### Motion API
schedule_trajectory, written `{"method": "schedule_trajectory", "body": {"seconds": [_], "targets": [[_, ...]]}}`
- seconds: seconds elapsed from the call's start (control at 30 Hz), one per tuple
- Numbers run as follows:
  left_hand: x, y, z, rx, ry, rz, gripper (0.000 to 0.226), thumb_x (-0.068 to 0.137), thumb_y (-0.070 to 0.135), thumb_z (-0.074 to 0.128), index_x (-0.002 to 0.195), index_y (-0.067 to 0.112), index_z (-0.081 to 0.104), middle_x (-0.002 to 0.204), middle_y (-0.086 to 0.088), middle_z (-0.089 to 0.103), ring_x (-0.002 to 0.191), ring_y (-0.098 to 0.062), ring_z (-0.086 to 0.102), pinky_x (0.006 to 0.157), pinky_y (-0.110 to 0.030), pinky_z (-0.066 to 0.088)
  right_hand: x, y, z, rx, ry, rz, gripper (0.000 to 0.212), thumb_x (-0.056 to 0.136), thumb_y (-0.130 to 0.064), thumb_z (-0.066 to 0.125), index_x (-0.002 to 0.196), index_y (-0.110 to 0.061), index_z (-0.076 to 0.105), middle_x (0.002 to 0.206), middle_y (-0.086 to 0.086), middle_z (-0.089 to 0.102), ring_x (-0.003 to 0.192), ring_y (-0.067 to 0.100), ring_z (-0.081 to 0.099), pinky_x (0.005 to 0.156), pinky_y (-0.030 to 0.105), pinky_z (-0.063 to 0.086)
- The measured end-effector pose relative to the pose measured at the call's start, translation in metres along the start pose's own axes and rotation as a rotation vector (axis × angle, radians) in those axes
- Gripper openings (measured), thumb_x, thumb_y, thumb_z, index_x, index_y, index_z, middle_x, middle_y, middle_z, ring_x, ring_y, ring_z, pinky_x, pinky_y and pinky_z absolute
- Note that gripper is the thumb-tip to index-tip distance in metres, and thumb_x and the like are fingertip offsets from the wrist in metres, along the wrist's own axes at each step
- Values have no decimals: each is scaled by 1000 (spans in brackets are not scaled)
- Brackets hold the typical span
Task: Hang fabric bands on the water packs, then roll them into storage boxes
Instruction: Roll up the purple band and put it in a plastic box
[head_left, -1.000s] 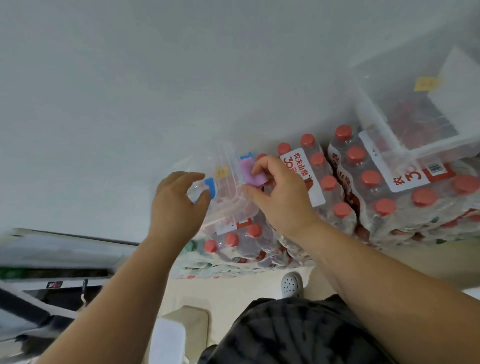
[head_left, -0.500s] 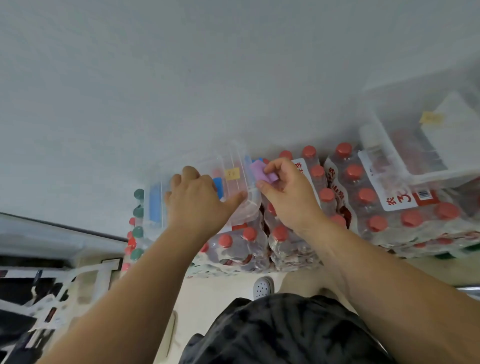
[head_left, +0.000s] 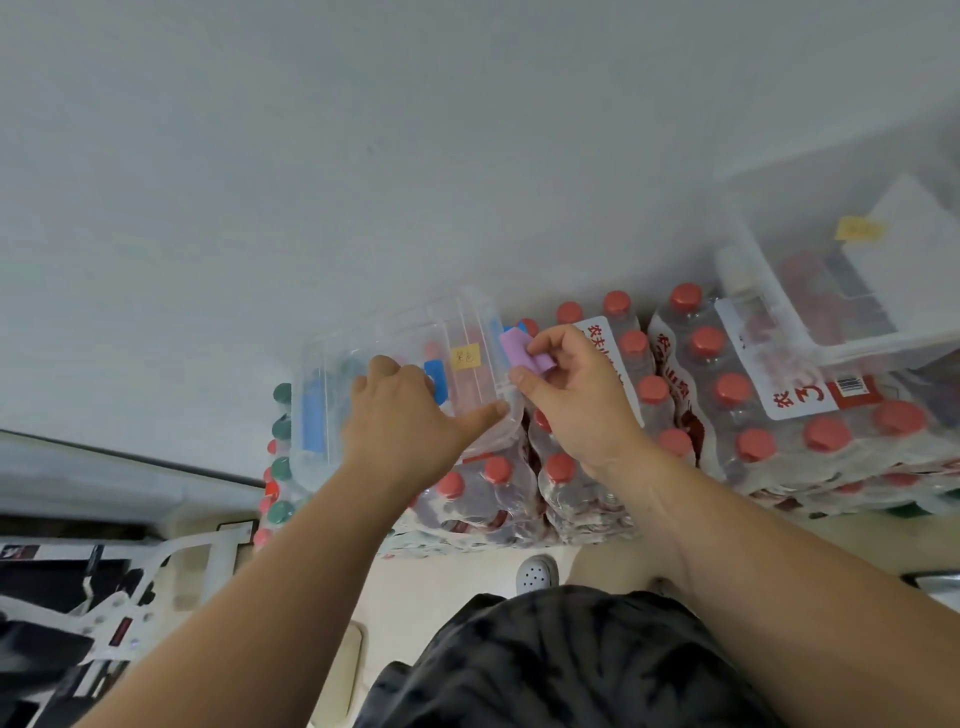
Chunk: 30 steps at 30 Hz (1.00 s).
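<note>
A clear plastic storage box (head_left: 332, 384) with a yellow label and blue latches lies on top of shrink-wrapped water packs (head_left: 691, 395) with red caps, against the wall. My left hand (head_left: 405, 421) rests on the box, fingers over its lid and thumb stretched along its right end. My right hand (head_left: 576, 395) pinches a rolled purple fabric band (head_left: 519, 353) just at the box's right end, above the packs.
A second clear storage box (head_left: 810, 322) with a yellow label sits on the packs at the right. Green-capped bottles (head_left: 283, 431) stand left of the box. A white wall is behind. White metal framework (head_left: 130, 587) lies at lower left; my shoe (head_left: 537, 571) is on the floor.
The view has shifted so more of the box's left part shows. My left hand moved up onto the box lid. My right hand keeps holding the purple roll by the box's end.
</note>
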<state>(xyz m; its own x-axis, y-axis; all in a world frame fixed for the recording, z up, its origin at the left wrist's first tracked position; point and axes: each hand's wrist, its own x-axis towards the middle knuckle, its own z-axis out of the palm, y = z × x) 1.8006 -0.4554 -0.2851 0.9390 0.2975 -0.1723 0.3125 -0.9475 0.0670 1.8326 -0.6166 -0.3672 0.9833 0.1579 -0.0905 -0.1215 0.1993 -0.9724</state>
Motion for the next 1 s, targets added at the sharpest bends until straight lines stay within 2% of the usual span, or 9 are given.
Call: {"method": "schedule_trajectory", "body": {"seconds": [0.1,0.27,0.37,0.47,0.7,0.8,0.93,1.0], "targets": [[-7,5,3,28,38,34,88,61,90,54,107,15,62,110,2,41,113,-24,44,89,-31,38,2,-2,0,1,0,6,22,92,-1,72,96,-18,58,98,-3,67,73,-10,59,71,9,47],[-10,3,3,-4,63,53,87,53,92,54,91,15,63,105,2,42,105,-21,46,98,-35,44,0,1,-2,16,6,31,24,91,-3,73,97,-20,58,113,3,72,88,-2,64,78,14,51],[-9,0,3,80,39,48,90,47,99,45,84,18,59,101,1,43,100,-20,44,96,-36,42,-2,1,-2,10,2,30,25,90,-2,74,95,-20,58,114,5,72,88,1,65,75,15,51],[-5,-3,1,161,13,43,95,43,104,40,86,21,55,99,1,41,96,-21,41,92,-35,40,-3,0,-2,-30,-14,18,28,89,-1,74,94,-22,57,110,7,72,79,0,62,69,14,49],[1,-6,-10,105,-48,10,106,32,101,50,100,19,51,106,1,36,99,-21,37,93,-35,41,-5,-3,-1,2,-20,34,27,88,1,76,94,-18,58,105,12,72,79,4,63,71,16,52],[4,-8,-22,35,-55,21,101,32,97,60,95,18,50,106,0,36,98,-21,39,95,-37,44,-5,-3,0,15,-6,41,27,88,1,75,95,-18,58,103,11,72,83,7,64,77,18,54],[10,-12,-41,-31,-74,49,87,35,93,66,84,23,44,104,1,38,96,-20,42,83,-33,43,-4,-7,0,3,2,38,26,88,-1,76,94,-19,58,97,1,71,79,0,64,75,15,52],[11,-13,-47,-17,-64,57,88,35,93,66,83,23,46,102,2,38,96,-20,43,83,-34,44,-3,-7,0,-30,16,32,27,88,-3,77,93,-22,58,101,3,71,81,2,63,77,18,51]]}}
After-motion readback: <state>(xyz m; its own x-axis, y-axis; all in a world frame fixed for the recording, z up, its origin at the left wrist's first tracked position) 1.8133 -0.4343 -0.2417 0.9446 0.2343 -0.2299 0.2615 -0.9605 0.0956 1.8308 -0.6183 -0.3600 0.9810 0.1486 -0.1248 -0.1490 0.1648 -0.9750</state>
